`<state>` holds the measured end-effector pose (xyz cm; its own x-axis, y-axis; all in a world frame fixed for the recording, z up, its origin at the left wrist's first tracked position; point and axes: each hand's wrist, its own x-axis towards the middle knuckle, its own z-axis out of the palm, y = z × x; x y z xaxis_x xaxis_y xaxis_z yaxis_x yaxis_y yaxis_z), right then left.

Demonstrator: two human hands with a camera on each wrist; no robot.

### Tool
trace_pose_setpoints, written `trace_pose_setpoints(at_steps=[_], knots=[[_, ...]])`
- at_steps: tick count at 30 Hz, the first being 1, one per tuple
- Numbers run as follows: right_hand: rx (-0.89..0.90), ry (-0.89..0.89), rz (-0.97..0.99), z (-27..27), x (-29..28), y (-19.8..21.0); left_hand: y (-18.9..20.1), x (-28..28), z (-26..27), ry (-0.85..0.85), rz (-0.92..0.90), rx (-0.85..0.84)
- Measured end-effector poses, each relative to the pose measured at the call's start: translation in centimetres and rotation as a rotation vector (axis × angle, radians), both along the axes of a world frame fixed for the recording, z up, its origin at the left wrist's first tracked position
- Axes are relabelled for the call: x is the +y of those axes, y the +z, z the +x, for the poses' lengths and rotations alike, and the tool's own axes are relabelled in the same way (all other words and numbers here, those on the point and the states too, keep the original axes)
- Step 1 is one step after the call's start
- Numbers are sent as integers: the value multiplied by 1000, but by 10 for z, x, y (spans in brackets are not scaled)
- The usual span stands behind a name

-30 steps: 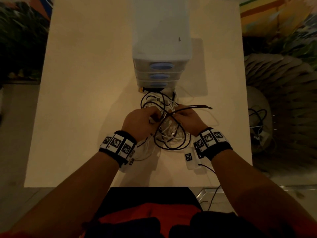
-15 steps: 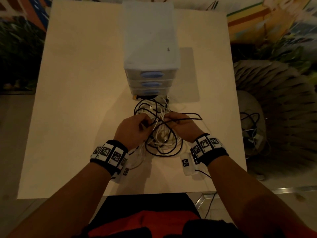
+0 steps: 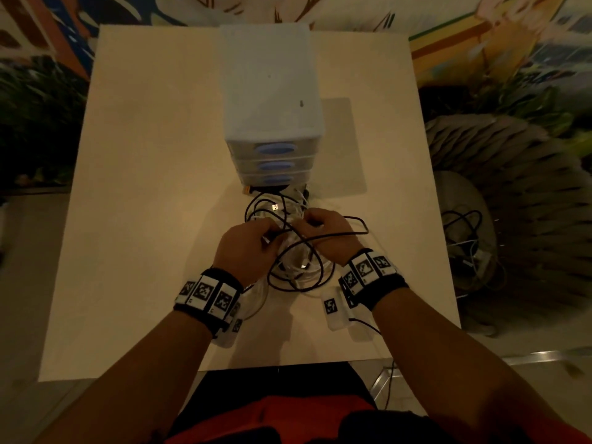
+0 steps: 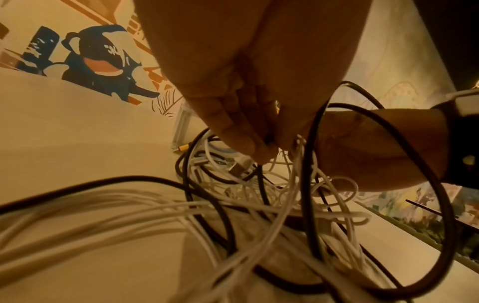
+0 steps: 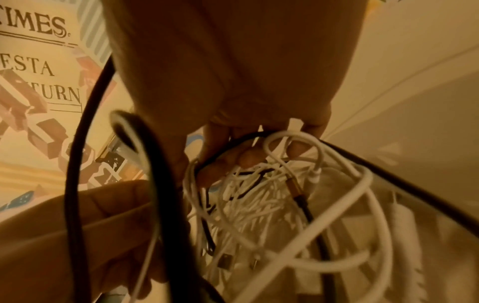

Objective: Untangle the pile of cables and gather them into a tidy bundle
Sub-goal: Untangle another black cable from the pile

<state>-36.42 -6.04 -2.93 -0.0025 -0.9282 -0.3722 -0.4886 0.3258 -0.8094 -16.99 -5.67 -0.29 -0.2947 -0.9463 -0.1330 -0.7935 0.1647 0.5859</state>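
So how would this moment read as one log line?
left hand: pinching tangled black and white cables | right hand: gripping them | stage: untangling, unbundled

Smooth matt table (image 3: 153, 193), plastic-sheathed cables (image 3: 301, 267)

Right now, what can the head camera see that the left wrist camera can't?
Only the head view shows the drawer unit with three blue handles, the whole table and both wristbands. Only the left wrist view shows the fingertips pinching a strand close up, beside a metal plug. Both show the black and white cable pile, the left hand and the right hand.
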Motion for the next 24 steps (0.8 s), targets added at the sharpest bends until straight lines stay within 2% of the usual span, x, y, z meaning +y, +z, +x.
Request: trace_pose_setpoints(at_steps=[3,5,8,11,15,19,21,24], knots=[[45,-129,-79,-12,0,-3,-3,3,10,48,28,44],[74,-148,-72,-18,0,-3,-3,7,17,48,37,82],[86,-143,-20,-23,1,-2,-7,9,23,67,35,118],[104,-122,-31,-28,-1,-8,-8,10,26,80,118,141],[46,-111,-44,-27,-1,-7,-4,14,32,64,135,94],[-17,-27,-63,-25,4,-2,4,11,39,83,150,45],[-30,-6,-70,-25,5,-2,13,7,44,152,117,-39],[-19,-14,-82,-23,7,-3,42,0,41,290,-108,-34]])
